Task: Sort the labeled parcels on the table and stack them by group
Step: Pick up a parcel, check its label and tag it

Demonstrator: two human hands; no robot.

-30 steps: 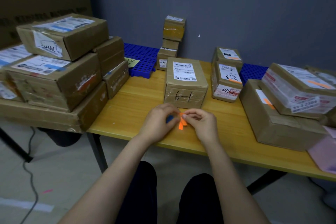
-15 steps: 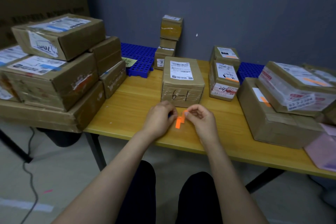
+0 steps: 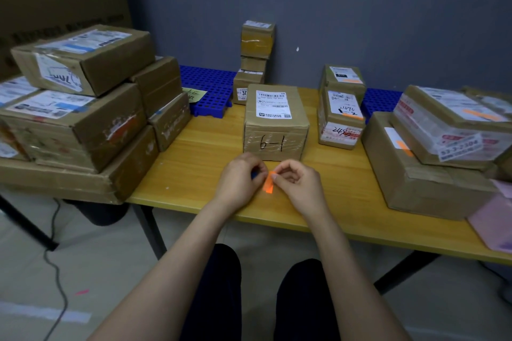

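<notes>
Pinching orange sticker (image 3: pixel 268 182), right hand (image 3: pixel 300 184), frame centre. Left hand (image 3: pixel 238 183) curled round small blue object (image 3: pixel 254 174), beside sticker. Parcel marked 6-1 (image 3: pixel 275 122) just behind.

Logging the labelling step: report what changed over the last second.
Little. The sticker, splayed between both hands earlier, now hangs as one strip, pinched by the right hand. The left hand stays beside it, holding a blue object. Both hands stay before the 6-1 box; no parcel moved.
</notes>
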